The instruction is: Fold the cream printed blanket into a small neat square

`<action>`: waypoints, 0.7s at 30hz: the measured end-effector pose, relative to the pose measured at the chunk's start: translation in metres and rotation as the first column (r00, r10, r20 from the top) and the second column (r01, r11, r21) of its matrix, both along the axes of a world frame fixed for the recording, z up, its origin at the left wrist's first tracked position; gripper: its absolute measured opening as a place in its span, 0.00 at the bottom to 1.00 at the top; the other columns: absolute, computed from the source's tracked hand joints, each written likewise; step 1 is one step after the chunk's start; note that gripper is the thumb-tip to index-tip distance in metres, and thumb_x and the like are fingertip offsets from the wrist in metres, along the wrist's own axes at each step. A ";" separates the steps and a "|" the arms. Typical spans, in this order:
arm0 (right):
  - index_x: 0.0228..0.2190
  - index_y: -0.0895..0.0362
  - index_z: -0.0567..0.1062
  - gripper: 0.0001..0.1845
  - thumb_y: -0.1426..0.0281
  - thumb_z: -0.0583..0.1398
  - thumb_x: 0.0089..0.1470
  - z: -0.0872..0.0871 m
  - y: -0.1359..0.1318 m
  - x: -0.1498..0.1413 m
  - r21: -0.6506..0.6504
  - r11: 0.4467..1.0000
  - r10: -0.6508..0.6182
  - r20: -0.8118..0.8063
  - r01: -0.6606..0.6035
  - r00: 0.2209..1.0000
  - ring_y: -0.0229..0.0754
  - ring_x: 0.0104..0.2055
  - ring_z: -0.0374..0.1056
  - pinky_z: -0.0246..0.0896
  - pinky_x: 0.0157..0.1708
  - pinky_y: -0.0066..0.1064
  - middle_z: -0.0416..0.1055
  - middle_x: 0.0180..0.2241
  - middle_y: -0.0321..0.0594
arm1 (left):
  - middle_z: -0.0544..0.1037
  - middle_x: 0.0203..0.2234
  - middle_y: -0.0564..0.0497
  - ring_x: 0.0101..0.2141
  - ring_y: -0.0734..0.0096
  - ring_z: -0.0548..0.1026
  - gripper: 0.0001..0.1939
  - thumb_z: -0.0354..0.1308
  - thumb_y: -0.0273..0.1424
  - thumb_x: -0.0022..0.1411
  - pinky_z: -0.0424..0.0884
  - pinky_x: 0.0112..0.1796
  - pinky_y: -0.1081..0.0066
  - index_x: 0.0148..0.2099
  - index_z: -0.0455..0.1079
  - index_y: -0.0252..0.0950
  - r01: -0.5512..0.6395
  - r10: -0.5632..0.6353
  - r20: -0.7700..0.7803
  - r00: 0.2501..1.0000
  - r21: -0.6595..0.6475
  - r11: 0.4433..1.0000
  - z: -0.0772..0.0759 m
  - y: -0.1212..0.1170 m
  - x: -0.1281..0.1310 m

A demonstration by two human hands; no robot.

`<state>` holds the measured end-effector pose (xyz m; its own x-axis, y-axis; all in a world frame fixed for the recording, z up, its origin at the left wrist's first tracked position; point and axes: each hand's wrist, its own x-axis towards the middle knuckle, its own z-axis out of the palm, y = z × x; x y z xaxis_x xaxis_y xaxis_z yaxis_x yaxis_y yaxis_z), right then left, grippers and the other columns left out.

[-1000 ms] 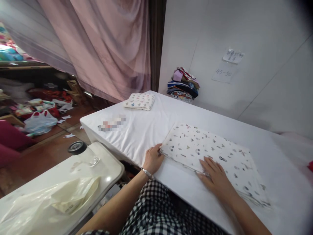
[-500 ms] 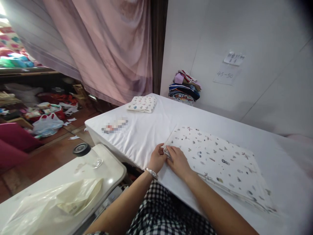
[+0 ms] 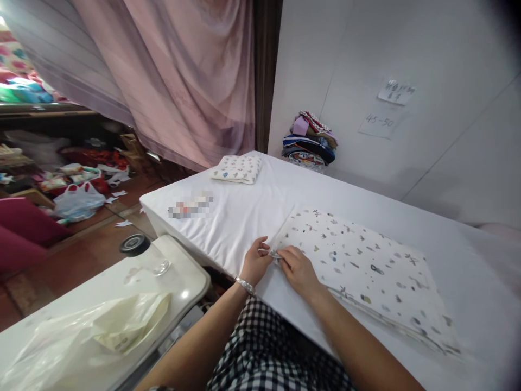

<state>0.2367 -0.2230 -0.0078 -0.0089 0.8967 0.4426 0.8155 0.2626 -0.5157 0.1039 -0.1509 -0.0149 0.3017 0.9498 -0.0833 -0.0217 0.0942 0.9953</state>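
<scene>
Head | right hand pinching 1 large cloth | left hand (grip unclear) | 1 small cloth

A pale grey wall with thin seams and two paper notes spans the far right. Left of it stand a dark brown post and a draped pink curtain. Reddish-brown floor shows beyond the near-left cream side table. Bright light shows far left.
</scene>
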 end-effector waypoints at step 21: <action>0.38 0.56 0.70 0.12 0.76 0.50 0.54 0.006 -0.007 -0.012 -0.120 0.992 -0.022 0.210 0.048 0.978 0.41 0.37 0.59 0.56 0.38 0.32 0.65 0.33 0.41 | 0.69 0.36 0.49 0.26 0.78 0.69 0.22 0.57 0.28 0.47 0.66 0.24 0.76 0.47 0.64 0.33 0.060 -0.063 -0.189 0.980 -0.019 0.998 0.004 0.007 0.003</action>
